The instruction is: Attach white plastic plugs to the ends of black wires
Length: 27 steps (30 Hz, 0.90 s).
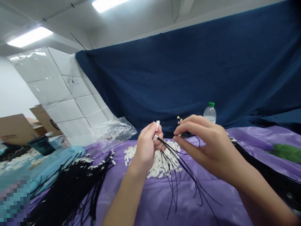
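Observation:
Closed around several thin black cords [172,153] with white ends, my left hand [147,144] also pinches a small white piece [157,125] between thumb and finger. The cords hang down to the right over the purple cover. To the right, my right hand [204,138] is closed in a pinch at the fingertips, near some tiny yellowish and pink ends [179,120] and a thin dark cord. The two hands are apart. Behind and below them lies a pile of small white pieces [162,164].
A heap of black cords with white tips [72,185] lies at the left on the purple cover [122,201]. Clear plastic film [117,128], a green-capped bottle [210,112], stacked white boxes [61,91] and a dark blue curtain [188,72] stand behind. Green material [288,152] is at right.

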Available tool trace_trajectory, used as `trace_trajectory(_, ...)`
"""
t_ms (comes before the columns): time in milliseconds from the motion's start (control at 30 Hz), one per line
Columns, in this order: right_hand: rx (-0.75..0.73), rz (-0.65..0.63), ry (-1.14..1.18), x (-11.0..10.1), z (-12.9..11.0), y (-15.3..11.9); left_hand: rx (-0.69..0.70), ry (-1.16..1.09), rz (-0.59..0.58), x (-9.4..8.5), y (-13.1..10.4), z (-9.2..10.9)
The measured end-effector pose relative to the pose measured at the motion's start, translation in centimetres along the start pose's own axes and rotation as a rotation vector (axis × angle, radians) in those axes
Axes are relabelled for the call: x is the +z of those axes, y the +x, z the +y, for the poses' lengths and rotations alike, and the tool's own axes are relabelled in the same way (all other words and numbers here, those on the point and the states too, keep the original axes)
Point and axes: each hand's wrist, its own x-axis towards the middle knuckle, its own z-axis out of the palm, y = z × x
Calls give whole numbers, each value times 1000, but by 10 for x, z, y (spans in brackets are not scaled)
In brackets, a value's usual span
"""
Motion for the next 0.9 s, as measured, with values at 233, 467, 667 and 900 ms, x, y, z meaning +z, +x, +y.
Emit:
trace_trajectory(233,135,-192,-83,8,1,-5,10,-50,37,2,-1,-1)
trace_trajectory(467,177,-292,-54,10,1,-5,34,-55,25,2,0,-2)
trace_trajectory(667,246,-302,65,8,4,-4,41,-5,32,3,-1,-3)
trace_trajectory(900,492,-206,972,-23,36,4,54,83,68,2,1,-4)
